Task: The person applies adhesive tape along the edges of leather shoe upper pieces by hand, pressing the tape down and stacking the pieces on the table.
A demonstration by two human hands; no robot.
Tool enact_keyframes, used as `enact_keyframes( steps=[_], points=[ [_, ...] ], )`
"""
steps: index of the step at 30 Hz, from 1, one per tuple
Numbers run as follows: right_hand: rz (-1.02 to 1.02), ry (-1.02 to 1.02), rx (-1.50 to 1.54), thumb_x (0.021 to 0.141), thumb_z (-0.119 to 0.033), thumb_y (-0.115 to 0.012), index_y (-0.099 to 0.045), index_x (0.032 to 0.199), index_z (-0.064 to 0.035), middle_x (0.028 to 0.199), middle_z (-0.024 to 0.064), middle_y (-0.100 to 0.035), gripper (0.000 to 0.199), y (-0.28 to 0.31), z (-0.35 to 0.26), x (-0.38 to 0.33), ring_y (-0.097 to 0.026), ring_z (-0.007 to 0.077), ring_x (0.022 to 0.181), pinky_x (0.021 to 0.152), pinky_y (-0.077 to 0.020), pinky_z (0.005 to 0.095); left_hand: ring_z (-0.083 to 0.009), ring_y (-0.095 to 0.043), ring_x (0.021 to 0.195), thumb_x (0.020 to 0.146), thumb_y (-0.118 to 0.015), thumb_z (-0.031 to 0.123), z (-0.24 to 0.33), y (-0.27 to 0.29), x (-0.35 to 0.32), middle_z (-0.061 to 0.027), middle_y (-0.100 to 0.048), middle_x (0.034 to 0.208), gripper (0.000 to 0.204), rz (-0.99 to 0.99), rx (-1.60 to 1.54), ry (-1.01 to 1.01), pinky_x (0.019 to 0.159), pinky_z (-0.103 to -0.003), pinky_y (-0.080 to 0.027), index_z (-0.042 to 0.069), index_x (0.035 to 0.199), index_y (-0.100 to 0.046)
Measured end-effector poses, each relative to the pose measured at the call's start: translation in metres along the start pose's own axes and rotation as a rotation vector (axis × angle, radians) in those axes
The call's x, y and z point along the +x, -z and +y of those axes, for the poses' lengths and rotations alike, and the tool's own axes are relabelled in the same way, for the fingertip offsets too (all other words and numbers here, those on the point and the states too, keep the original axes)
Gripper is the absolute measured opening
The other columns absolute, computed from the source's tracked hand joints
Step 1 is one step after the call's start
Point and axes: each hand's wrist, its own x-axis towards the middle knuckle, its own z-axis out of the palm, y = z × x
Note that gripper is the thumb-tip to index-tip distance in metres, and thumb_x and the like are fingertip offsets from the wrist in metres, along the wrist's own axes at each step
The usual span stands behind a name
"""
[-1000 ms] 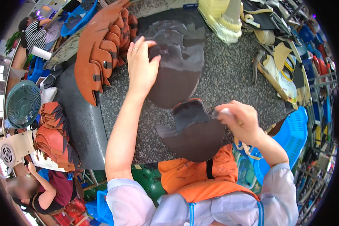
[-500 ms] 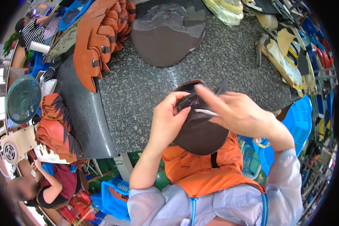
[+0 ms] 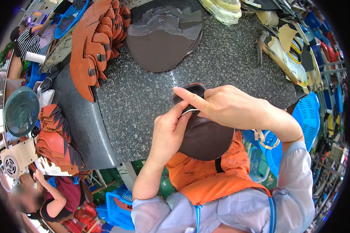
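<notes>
A dark brown leather piece [image 3: 208, 139], like a shoe upper, lies across my lap against the table edge. My left hand [image 3: 169, 128] is closed on its left edge, thumb and fingers pinching. Over the folded upper part hangs my right hand [image 3: 233, 106], index finger stretched out past the left fingertips, the other fingers curled. A thin white strip [image 3: 189, 110] shows between the two hands and runs in under the right one, which seems to grip it; the right thumb is hidden. Further up the table lies a stack of similar dark brown pieces [image 3: 155, 50].
Overlapping orange-brown leather pieces [image 3: 83, 70] lie at the table's left. A hammer [image 3: 261, 46] and yellow-handled scissors [image 3: 295, 50] are at the right. Blue baskets [image 3: 307, 116] stand beside the table. A green fan [image 3: 22, 110] and a seated co-worker [image 3: 54, 194] are at left.
My right hand has swung left, its index finger now over the piece's left edge. The white strip has shifted left, close to my left fingertips. The view has tilted slightly.
</notes>
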Motion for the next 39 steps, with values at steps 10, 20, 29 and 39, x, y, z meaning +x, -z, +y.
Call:
enact_keyframes(
  steps=[10, 20, 29, 39],
  points=[
    [0.545, -0.107, 0.127, 0.086, -0.012, -0.072, -0.052, 0.141, -0.0059, 0.084, 0.0072, -0.063, 0.059, -0.01, -0.004, -0.024, -0.067, 0.0256, 0.068, 0.062, -0.0558, 0.0393, -0.012, -0.062, 0.115, 0.098, -0.056, -0.007, -0.002, 0.009, -0.001, -0.0103, -0.068, 0.127, 0.042, 0.021, -0.437, 0.16, 0.098, -0.026, -0.049, -0.003, 0.14, -0.057],
    [0.606, -0.179, -0.303, 0.084, -0.025, -0.076, -0.062, 0.074, -0.0099, 0.062, 0.0026, -0.054, 0.022, -0.034, 0.005, -0.011, -0.063, 0.0223, 0.055, 0.049, -0.0504, 0.036, -0.0114, -0.064, 0.111, 0.096, -0.061, -0.005, 0.004, 0.004, -0.003, -0.0085, -0.071, 0.122, 0.037, 0.075, -0.311, 0.184, 0.095, -0.027, -0.051, 0.0, 0.133, -0.065],
    [0.38, -0.173, 0.267, 0.095, -0.027, -0.066, -0.067, 0.099, -0.0045, 0.082, 0.0168, -0.07, 0.023, 0.007, 0.02, -0.005, -0.067, 0.0367, 0.073, 0.069, -0.0531, 0.0464, -0.0311, -0.074, 0.092, 0.073, -0.072, 0.0, 0.004, -0.024, -0.014, -0.0153, -0.065, 0.113, 0.039, 0.355, 0.56, -0.877, 0.076, -0.037, -0.063, 0.005, 0.111, -0.077],
    [0.502, 0.062, 0.083, 0.074, -0.005, -0.067, -0.06, 0.093, -0.0001, 0.109, 0.0162, -0.066, 0.021, -0.033, 0.033, 0.017, -0.067, 0.0358, 0.097, 0.08, -0.0582, 0.0411, -0.0342, -0.056, 0.122, 0.087, -0.058, 0.016, -0.01, -0.043, -0.005, -0.0128, -0.062, 0.128, 0.037, 0.118, 1.02, -0.518, 0.107, -0.049, -0.039, 0.005, 0.12, -0.068]
  ],
)
